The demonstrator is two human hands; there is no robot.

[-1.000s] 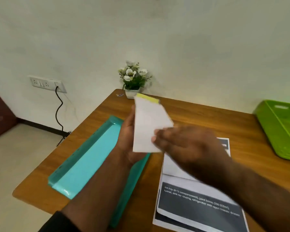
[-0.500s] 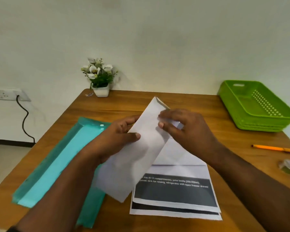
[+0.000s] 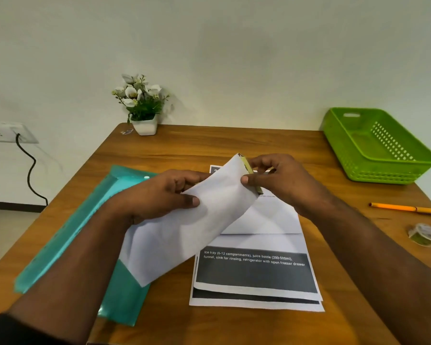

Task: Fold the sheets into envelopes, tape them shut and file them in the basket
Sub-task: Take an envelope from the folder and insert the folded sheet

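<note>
Wooden table [image 3: 209,143], hands half hiding folded envelope [image 3: 184,230]

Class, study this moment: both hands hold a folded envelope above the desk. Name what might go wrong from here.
1. The folded envelope is bowed between the left hand and right hand, so it may crease badly.
2. The strip of tape sits at the very end, so it might peel or stick crooked.
3. The green basket lies far right, so the envelope could slip on the way.

envelope [image 3: 184,235] white | basket [image 3: 383,170] green, perforated | folder [image 3: 67,232] teal | pen [image 3: 403,208] orange
</note>
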